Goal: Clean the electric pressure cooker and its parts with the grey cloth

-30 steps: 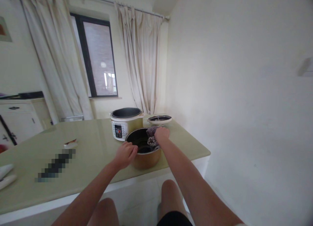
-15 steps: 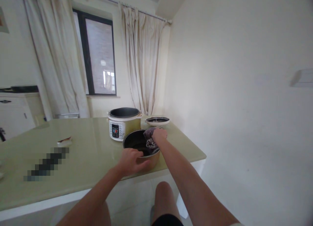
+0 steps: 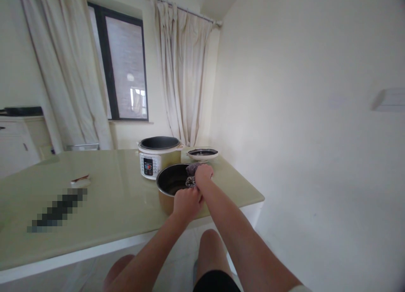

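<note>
An inner cooking pot [image 3: 165, 202] with a dark inside and a golden-brown outside stands upright near the table's front edge. My left hand [image 3: 187, 202] is closed over the pot's near rim, close beside my other hand. At the right side of the rim, my right hand [image 3: 204, 175] is closed around a bunched, patterned grey-purple cloth [image 3: 191, 170]. Part of the cloth hangs inside the pot. My hands and forearms hide the pot's right side and the fingertips.
Just behind the pot is a white electric cooker [image 3: 149, 166], its top open. A round lid [image 3: 202, 155] lies at the back right. A small white item [image 3: 80, 182] and a blurred-out dark object [image 3: 58, 212] lie on the left of the green table [image 3: 120, 203]. A wall [image 3: 316, 157] rises at right.
My left hand has let go of the left rim, opened, and moved right to grip the near rim beside my right hand. My right hand keeps the cloth on the rim.
</note>
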`<state>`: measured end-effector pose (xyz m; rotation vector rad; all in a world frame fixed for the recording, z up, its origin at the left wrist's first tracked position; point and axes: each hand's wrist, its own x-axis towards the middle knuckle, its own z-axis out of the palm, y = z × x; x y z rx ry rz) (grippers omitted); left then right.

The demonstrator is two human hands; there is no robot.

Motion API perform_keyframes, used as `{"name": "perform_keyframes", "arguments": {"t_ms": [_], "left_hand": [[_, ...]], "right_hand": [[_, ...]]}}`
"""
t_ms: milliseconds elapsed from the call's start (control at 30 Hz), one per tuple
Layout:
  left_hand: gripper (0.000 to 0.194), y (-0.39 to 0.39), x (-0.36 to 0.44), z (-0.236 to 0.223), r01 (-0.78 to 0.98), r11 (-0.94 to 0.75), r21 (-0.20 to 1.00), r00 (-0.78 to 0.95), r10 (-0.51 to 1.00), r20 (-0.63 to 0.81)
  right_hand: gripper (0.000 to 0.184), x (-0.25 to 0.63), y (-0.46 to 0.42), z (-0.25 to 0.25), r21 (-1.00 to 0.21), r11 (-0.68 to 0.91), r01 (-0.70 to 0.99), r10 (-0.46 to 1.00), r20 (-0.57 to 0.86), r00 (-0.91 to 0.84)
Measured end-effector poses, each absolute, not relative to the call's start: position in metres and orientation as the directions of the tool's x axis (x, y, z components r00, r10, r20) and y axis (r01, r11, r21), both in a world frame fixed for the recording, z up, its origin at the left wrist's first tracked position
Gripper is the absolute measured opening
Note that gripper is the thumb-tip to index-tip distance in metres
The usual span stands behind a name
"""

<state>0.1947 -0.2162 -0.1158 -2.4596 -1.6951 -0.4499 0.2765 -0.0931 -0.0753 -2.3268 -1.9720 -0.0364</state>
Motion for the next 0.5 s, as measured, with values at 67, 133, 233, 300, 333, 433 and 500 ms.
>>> {"name": "perform_keyframes", "arguments": {"t_ms": [67,133,233,300,333,433,500], "left_hand": [[0.043,-0.216,0.189,-0.119,0.923,-0.380,0.065,0.341,0.884,0.320],[0.051,-0.213,0.163,-0.121,0.894,-0.445,0.052,0.408,0.858,0.312],[0.060,-0.208,0.115,-0.118,0.853,-0.520,0.049,0.485,0.823,0.296],[0.059,-0.206,0.096,-0.111,0.862,-0.506,0.041,0.476,0.834,0.280],[0.059,-0.205,0.094,-0.108,0.875,-0.482,0.035,0.458,0.850,0.262],[0.048,-0.211,0.120,-0.101,0.907,-0.421,0.019,0.407,0.888,0.215],[0.040,-0.218,0.153,-0.102,0.895,-0.445,0.025,0.427,0.872,0.240]], "right_hand": [[0.027,0.286,-0.095,-0.075,-0.053,-0.136,0.989,0.988,0.068,0.139],[0.031,0.296,-0.097,-0.073,-0.059,-0.103,0.993,0.992,0.067,0.107],[0.036,0.306,-0.099,-0.073,-0.078,-0.051,0.996,0.995,0.085,0.057],[0.035,0.304,-0.100,-0.073,-0.094,-0.047,0.994,0.994,0.091,0.056],[0.033,0.302,-0.100,-0.074,-0.101,-0.060,0.993,0.994,0.088,0.069],[0.031,0.291,-0.100,-0.074,-0.108,-0.122,0.987,0.989,0.068,0.130],[0.034,0.285,-0.100,-0.074,-0.100,-0.161,0.982,0.985,0.045,0.166]]}}
